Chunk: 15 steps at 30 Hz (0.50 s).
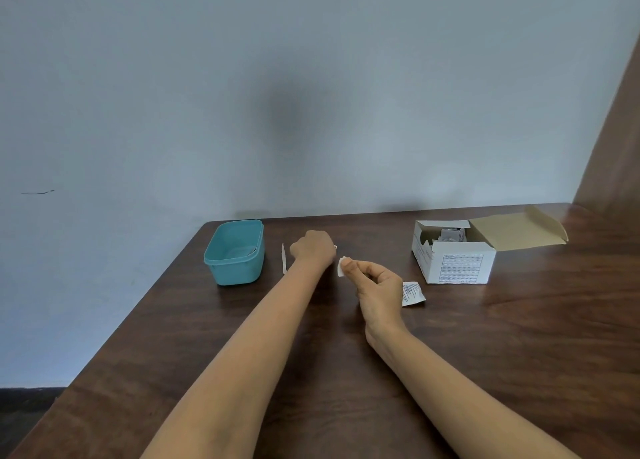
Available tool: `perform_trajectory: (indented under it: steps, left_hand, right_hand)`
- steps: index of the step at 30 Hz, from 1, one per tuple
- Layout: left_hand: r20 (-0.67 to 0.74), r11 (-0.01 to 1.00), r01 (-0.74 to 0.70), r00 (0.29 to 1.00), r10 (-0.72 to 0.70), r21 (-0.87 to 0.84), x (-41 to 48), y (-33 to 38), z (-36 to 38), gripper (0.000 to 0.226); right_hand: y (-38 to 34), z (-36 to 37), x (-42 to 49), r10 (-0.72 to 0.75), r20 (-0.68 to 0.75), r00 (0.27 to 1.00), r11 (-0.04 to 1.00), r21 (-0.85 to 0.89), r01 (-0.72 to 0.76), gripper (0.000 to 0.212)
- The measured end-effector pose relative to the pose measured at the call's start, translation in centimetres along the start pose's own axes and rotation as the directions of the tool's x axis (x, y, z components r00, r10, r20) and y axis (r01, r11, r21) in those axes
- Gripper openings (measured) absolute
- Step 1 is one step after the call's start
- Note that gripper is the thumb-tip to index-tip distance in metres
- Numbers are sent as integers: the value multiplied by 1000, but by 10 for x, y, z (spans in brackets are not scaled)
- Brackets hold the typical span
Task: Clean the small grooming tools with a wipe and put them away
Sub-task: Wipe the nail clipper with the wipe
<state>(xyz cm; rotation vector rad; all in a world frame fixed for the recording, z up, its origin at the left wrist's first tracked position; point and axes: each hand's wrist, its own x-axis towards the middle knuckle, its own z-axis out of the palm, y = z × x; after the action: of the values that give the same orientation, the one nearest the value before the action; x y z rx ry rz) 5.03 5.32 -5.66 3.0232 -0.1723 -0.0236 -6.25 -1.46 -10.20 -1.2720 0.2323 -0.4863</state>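
Fingers of the right hand are curled inward, with thumb and forefinger pinching a small folded white wipe and lifting it off the wooden table. We record the left hand just beyond and to the left of the wipe, knuckles up and fingers tucked under out of sight. A small pale glint shows at its right edge and may be the tip of a grooming tool, but we cannot tell whether the hand grips anything. We judge the step in hand to be bringing wipe and tool together for cleaning. A thin white strip lies on the table between the left hand and an open teal plastic tub; whether it is a tool or wrapper scrap is unclear. A torn sachet lies beside the right hand, and an open cardboard box of sachets stands well to the right. Risks noted: the wipe is held by one corner only, so a firm rub could pull it free or bunch it and leave the tool part-cleaned. A small tool hidden in a closed fist could slip out unnoticed, and the white strip could be swept into the tub by a passing forearm.
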Motion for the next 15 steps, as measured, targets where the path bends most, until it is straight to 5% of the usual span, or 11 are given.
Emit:
perform_trajectory:
  steps: [8,15]
  left_hand:
    - [112,992,-27,993,41,-126,0,1,1,32]
    - [-87,781,-137,991,106,-610,-21,0,-2,37]
  right_hand:
    - [3,-1,4,-15,1,1000,999,47,15,18]
    - [-2,-2,-1,-18,-39,999,988,151,24,16]
